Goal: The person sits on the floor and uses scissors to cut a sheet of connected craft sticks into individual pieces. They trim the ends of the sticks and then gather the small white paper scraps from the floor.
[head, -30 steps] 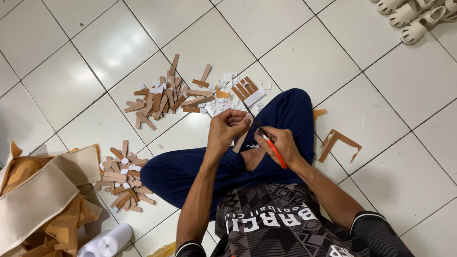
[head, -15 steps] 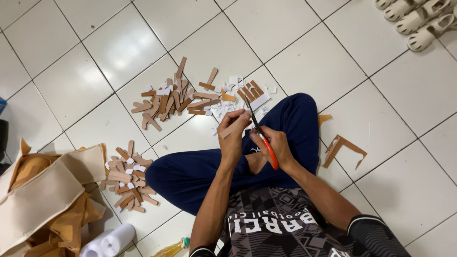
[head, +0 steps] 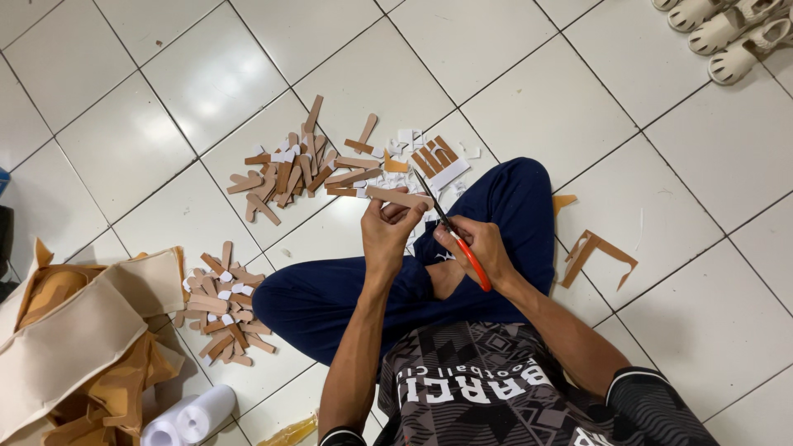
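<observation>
Seen from above your crossed legs on the white tiled floor. Nearest you, at lower left, two white paper rolls lie beside a heap of beige and tan fabric pieces. Just beyond these, by your knee, rests a small pile of tan strips, some carrying white paper patches. Over your lap, your left hand has its grip closed on one tan strip, a narrow flat piece with rounded ends held nearly level. Your right hand is clenched around the orange-handled scissors, whose dark blades point up towards the strip. To your right lies an L-shaped tan offcut. Farther out sits a larger pile of strips mixed with white scraps. At the far upper right, pale sandals stand together.
</observation>
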A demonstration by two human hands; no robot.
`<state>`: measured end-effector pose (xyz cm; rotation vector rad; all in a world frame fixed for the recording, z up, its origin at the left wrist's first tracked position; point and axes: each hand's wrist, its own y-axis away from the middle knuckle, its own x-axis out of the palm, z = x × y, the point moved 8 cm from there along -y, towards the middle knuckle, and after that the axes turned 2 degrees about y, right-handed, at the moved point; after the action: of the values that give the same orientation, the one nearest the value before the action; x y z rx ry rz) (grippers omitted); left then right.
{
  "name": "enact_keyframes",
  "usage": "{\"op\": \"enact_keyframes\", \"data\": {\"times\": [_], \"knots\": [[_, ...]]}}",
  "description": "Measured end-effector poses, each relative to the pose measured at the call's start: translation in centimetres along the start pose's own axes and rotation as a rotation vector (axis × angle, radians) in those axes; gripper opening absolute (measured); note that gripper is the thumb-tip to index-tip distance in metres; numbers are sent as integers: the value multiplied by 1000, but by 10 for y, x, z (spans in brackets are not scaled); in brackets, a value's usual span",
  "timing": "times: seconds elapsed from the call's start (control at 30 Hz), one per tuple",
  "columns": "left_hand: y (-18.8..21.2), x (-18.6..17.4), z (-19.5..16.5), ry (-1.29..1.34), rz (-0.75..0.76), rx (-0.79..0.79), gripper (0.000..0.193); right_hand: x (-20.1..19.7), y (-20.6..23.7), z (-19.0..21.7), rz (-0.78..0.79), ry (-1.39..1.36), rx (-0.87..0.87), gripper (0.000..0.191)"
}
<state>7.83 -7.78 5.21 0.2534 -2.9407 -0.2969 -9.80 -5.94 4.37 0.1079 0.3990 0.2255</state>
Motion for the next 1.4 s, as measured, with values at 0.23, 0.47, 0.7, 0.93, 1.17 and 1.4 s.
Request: {"op": "enact_keyframes", "data": {"times": [0.23, 0.47, 0.7, 0.93, 1.17, 1.4], "knots": [[-6, -5, -6, 47, 15, 36, 32, 1, -1, -1, 27, 38, -23, 34], [-12, -13, -14, -36, 31, 34, 39, -3, -4, -1, 59, 147, -33, 37], [-13, -20, -1, -24, 13, 28, 42, -1, -3, -12, 75, 31, 77, 44], [-60, -101, 30, -287, -356, 196, 37, -29, 13, -40, -50, -235, 217, 40], [-98, 42, 111, -827, 105, 465, 52, -28, 31, -68, -76, -300, 312, 41], [-130, 95, 131, -1370, 290, 316, 59, -32, 41, -77, -64, -300, 366, 37]]}}
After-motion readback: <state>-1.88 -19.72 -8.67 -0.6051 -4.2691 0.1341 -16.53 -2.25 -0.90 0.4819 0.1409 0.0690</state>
